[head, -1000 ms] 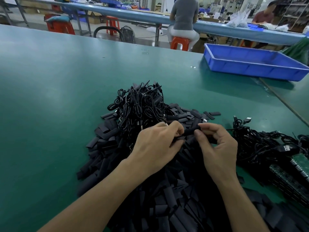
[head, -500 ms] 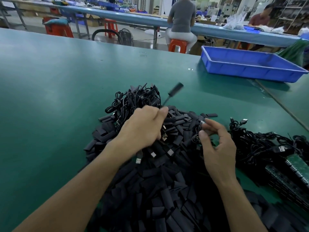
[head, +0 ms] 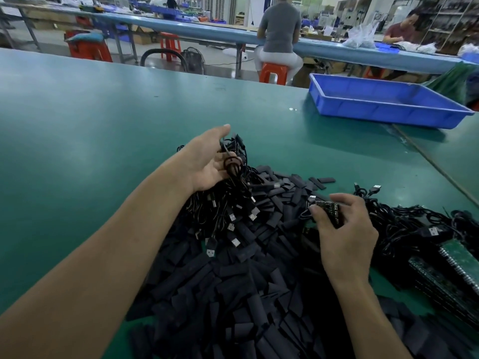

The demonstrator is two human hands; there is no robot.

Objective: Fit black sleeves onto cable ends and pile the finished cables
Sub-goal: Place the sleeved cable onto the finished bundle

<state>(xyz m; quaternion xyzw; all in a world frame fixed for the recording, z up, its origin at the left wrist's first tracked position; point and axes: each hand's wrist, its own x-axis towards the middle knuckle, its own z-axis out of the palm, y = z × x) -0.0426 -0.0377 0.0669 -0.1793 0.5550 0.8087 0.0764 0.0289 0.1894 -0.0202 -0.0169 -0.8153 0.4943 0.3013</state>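
While the left hand (head: 204, 164) reaches over the far side of the pile of cables (head: 228, 206), its thumb stands straight and its fingers are loosely bent. A coiled cable (head: 232, 164) lies against them, but the blur there makes it impossible to tell whether they grip it or only touch it. The right hand (head: 347, 234) sits nearer and to the right. Its thumb and fingers are curled to pinch a small green board (head: 330, 209), and a thin black lead loops out just beside the thumb. The pile of cables lies between the two hands and a little beyond them, with several silver plugs pointing toward the viewer. It rests on a wide heap of black sleeves (head: 233, 294) that covers the near part of the green table (head: 77, 130) and runs under both forearms. A few loose sleeves are scattered at the heap's far edge. A second tangle of cables (head: 414, 224) lies to the right of the right hand, and a stack of green boards (head: 451, 270) lies beside that tangle. A blue tray (head: 388, 114) sits well apart at the table's far right. Beyond the table, a person in a grey top (head: 278, 27) sits on an orange stool (head: 272, 71) at another bench, back to the camera.
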